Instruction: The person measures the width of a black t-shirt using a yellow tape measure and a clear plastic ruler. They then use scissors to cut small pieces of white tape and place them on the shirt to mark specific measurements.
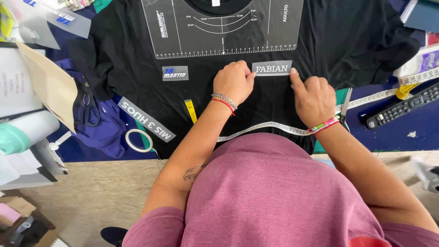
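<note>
**Small grey label strip: position and handling**

Pink shirt (270,192) of the person fills the near edge of the view; both forearms reach out from it over a black T-shirt (137,45) spread flat on the blue table (402,132).

Position: a small grey label strip (272,68) with white lettering lies flat on the T-shirt, just below the clear alignment ruler (224,32) set at the collar. It looks level with the ruler's lower edge.

Hands: left hand (234,82) is loosely curled, fingertips touching the strip's left end. Right hand (313,98) is curled too, with one fingertip pressed at the strip's right end. Neither hand grasps anything; both only press or nudge.

Handling, judged: the strip looks thin, very light and flexible, likely film-like, so it should slide easily on the cloth and could curl or crease if pinched in the middle. Best taken by its short ends or corners, or shifted by flat fingertip pressure. The cloth below is soft and may wrinkle under a drag.

Nearby: a second small label (175,73) to the left, a longer strip (146,119) lying slantwise, a tape roll (138,140), scissors (87,107), a measuring tape (274,127) crossing under the wrists, and a remote control (402,106) at right.
</note>
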